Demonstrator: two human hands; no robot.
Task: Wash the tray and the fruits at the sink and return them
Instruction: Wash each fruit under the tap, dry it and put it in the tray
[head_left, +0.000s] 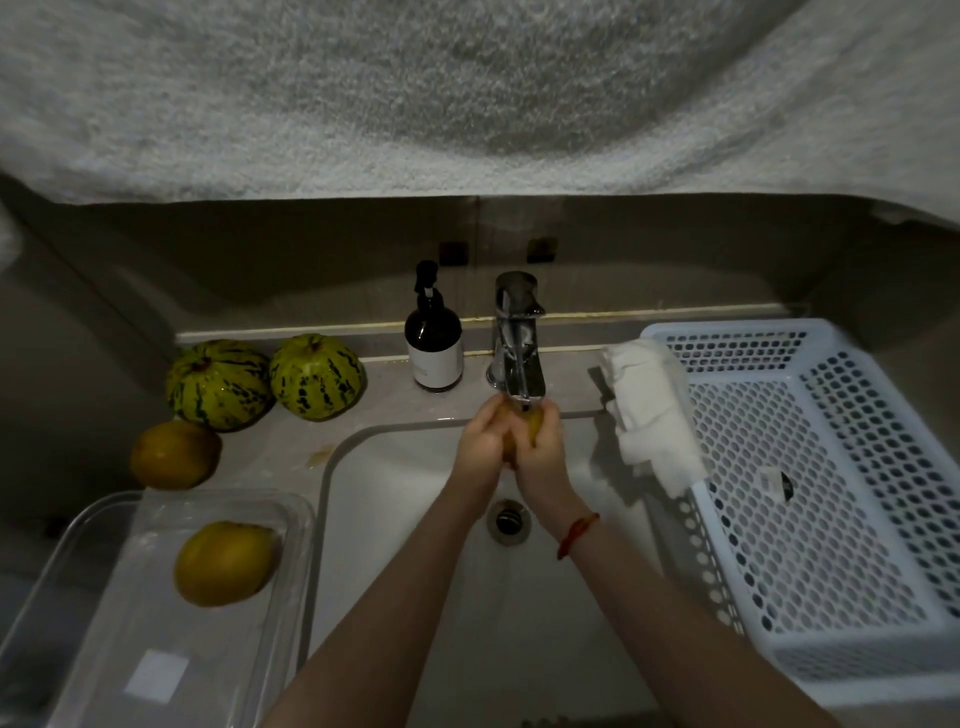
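Your left hand (480, 436) and right hand (540, 452) meet at the frame's centre, fingers curled around a yellow-brown fruit (522, 428) just under the tap (514, 343), over the sink (395, 467). At 8 o'clock, the clear tray (93, 597) holds one yellowish fruit (226, 564). Another round fruit (174, 454) sits on the counter at 9 o'clock, two striped melons (265, 382) at 10. White perforated basket (831, 493) at 3 o'clock, cloth (649, 405) draped on its rim.
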